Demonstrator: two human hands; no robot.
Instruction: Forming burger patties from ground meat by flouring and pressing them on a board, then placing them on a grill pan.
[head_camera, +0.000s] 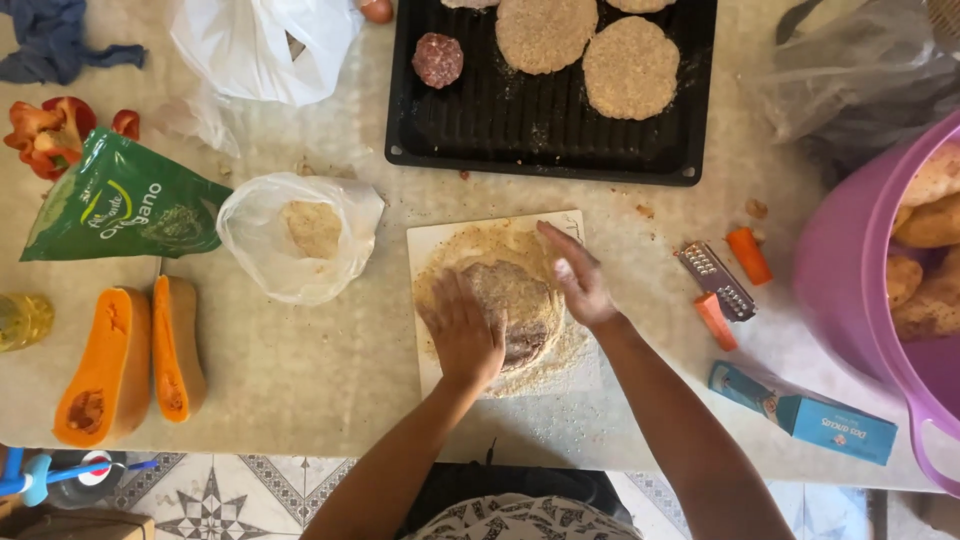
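A pale worktop (320, 380) fills the view; at twelve o'clock a black ridged tray (470, 130) carries round crumbed patties (630, 68) and one bare red meatball (438, 60); at three o'clock a purple tub (850, 290) holds golden pieces; at nine o'clock lie two matte orange squash halves (130, 360). Dead centre, a white board (440, 240) bears a flat meat patty (515, 305) on gritty crumbs; the left hand (462, 335) lies open, palm flat on it; the right hand (580, 280), fingers spread, grips nothing, touching its two o'clock edge. This looks like the coating step; flipping next would call for gentle support beneath soft meat.
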